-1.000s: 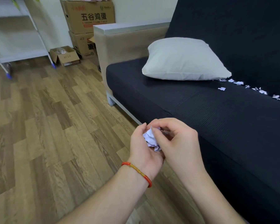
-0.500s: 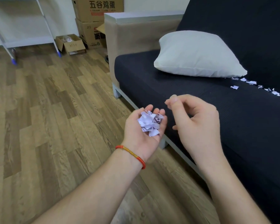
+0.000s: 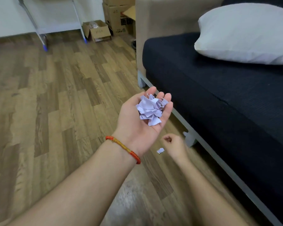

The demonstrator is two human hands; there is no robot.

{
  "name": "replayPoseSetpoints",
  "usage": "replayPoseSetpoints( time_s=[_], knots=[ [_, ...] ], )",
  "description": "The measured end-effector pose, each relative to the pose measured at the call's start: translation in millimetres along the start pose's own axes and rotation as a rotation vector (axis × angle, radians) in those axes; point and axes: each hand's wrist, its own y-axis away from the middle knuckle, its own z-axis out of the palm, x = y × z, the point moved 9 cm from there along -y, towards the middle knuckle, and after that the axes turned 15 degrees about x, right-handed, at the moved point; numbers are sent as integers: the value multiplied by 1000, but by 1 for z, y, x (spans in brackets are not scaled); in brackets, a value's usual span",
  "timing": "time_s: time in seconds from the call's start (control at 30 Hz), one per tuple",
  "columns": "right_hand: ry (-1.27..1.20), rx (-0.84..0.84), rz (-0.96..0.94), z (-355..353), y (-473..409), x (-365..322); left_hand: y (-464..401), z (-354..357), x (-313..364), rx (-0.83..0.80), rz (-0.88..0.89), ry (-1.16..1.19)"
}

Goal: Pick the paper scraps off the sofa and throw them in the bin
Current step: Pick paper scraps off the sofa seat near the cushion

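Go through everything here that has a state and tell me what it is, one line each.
left hand: palm up, cupping scraps
paper scraps: piled in the left palm
right hand: low, fingers curled, blurred
loose scrap: on the floor beside the right hand
pillow: lying on the sofa
small box: flaps open

The left hand [image 3: 142, 121] lies palm up near the middle of the view, its forearm running in from the 7 o'clock corner. Its fingers [image 3: 167, 97] point toward 12 o'clock and curl up slightly, cupping a heap of pale paper scraps [image 3: 151, 110] in the hollow of the palm; the thumb stretches along the 11 o'clock side. A red and gold cord bracelet [image 3: 123, 148] circles the wrist. The right hand [image 3: 174, 146] sits lower, at about 5 o'clock of the left palm, blurred, back up, fingers curled loosely inward and holding nothing. Its forearm enters from the bottom edge at 5 o'clock.
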Motion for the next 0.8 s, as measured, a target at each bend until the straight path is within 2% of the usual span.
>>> replayPoseSetpoints(
  time_s=[0.07,0.17,0.37,0.5,0.67,0.8],
  knots=[
    [72,-102,75,33,-2,38,1,-12,5,4,-13,18],
    [156,-138,106,64,-5,74,4,-26,15,26,-26,32],
    [478,-163,-108,109,-18,83,1,-38,28,66,61,15],
    [594,-207,-150,126,-24,96,-6,-41,29,70,76,-3],
    [634,-153,-183,122,-11,105,-16,-33,18,68,49,-9],
    [536,-104,-141,111,-6,110,-24,-23,1,63,22,-14]
  ],
)
